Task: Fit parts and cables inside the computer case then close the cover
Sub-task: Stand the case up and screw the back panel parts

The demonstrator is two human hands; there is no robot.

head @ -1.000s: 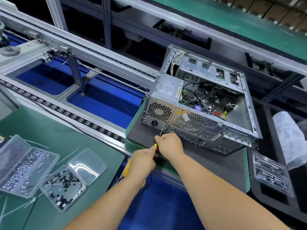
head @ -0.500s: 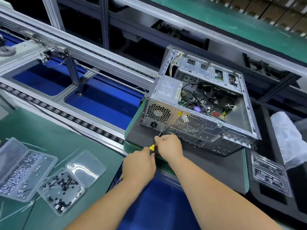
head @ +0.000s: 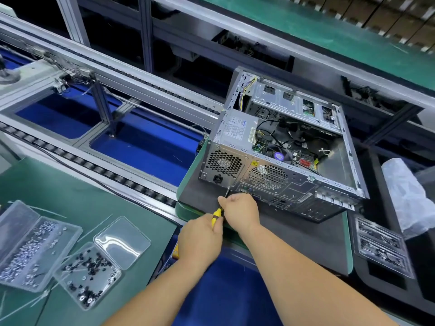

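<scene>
In open trays (head: 87, 276), loose black screws (head: 90, 270)

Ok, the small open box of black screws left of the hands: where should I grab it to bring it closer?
Take the box of black screws by its tray's short near wall, coming from the person's side. It lies flat and open, lid hinged out on the far side, so keep it level.
</scene>
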